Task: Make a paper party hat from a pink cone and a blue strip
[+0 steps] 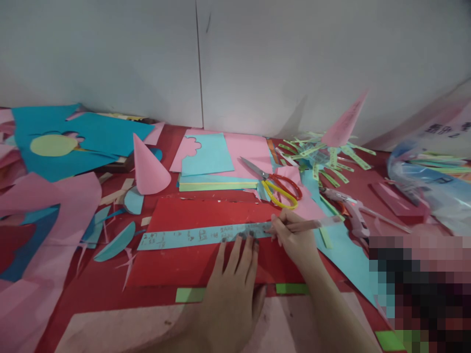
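Observation:
A long light-blue paper strip [184, 239] with handwriting lies across a red sheet [206, 215] on the table. My left hand [231, 289] lies flat on the red sheet, its stretched fingertips pressing the strip's right part. My right hand [294, 235] is closed round a pink pen [312, 224], whose tip meets the strip's right end.
Scissors with red and yellow handles [279, 186] lie behind the red sheet, beside a stack of blue, green and pink paper [217, 166]. A pink paper cone [147, 166] stands at left. A glue gun [353, 211], green strips [331, 162] and a plastic bag [430, 181] sit at right.

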Available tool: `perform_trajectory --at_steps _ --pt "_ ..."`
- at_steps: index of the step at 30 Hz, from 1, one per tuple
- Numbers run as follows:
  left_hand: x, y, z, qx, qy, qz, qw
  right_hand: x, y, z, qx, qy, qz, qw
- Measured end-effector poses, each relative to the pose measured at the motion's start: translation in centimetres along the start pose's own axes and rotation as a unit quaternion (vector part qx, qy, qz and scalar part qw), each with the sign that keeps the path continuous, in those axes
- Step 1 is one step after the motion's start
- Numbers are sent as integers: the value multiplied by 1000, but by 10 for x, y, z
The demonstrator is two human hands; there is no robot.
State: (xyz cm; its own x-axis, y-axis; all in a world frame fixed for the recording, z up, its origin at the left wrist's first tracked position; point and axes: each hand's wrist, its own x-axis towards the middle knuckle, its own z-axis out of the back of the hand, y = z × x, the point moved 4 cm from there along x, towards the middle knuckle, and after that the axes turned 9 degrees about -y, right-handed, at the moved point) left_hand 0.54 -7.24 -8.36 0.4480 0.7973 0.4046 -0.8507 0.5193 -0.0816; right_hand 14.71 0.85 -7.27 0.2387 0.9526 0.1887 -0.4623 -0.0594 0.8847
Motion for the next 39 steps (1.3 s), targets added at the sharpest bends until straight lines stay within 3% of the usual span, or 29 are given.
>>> perform_trajectory --at_steps 4,12,29,39 --pt "1 0 0 1 -2 1 1000 1 1 1 -21 -19 7 1000" --pt "2 -1 1 6 -10 -5 1000 2 2 0 -21 13 7 1000" --pt "-2 0 -1 -4 4 1 1000 1 2 0 -9 10 3 1000" --pt "0 0 -1 0 -4 1 1000 1 3 2 -37 -17 22 999"
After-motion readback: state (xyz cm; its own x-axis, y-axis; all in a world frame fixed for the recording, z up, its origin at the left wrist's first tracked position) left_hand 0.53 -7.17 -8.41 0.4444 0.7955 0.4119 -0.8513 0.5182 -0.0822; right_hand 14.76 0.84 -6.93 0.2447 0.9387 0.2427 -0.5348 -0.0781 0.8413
